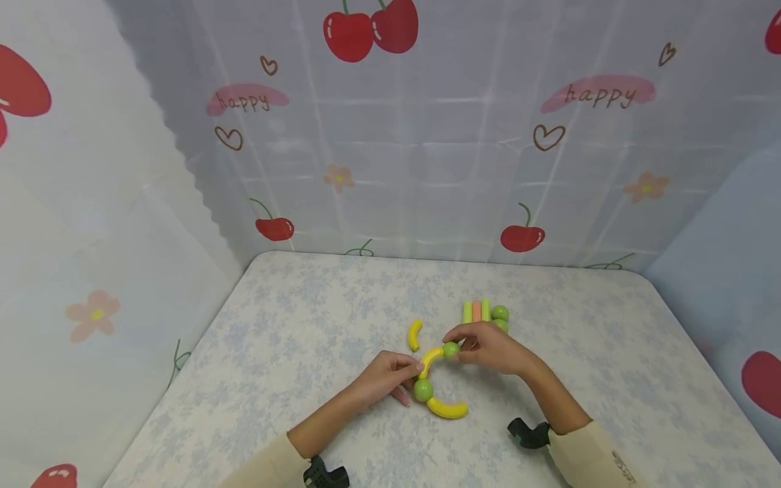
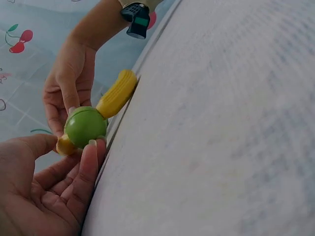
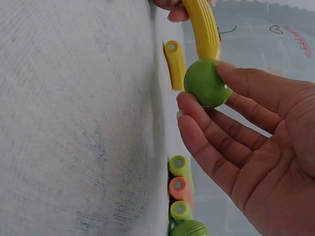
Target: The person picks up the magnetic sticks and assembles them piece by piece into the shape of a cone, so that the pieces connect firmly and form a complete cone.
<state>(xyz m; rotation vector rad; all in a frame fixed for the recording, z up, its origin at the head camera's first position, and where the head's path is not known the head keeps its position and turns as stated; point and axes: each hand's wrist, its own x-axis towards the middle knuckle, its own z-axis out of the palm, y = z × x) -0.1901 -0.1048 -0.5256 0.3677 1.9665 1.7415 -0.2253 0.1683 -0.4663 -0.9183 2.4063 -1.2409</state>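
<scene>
A chain of toy pieces lies mid-table: a small green ball point(image 1: 450, 350), a yellow curved piece point(image 1: 430, 360), a larger green ball point(image 1: 423, 390) and a second yellow curved piece point(image 1: 447, 408). My left hand point(image 1: 417, 370) pinches the first curved piece where it meets the larger ball point(image 2: 85, 126). With thumb and fingers, my right hand point(image 1: 456, 341) pinches the small ball point(image 3: 206, 82) against the curved piece's point(image 3: 202, 27) other end. The chain is lifted slightly at that end.
A loose yellow curved piece point(image 1: 415, 334) lies just behind the chain. Three short sticks point(image 1: 476, 311), two green and one orange, lie side by side behind my right hand, with green balls point(image 1: 500, 313) beside them. Cherry-print curtains enclose the floral-patterned table point(image 1: 287, 325).
</scene>
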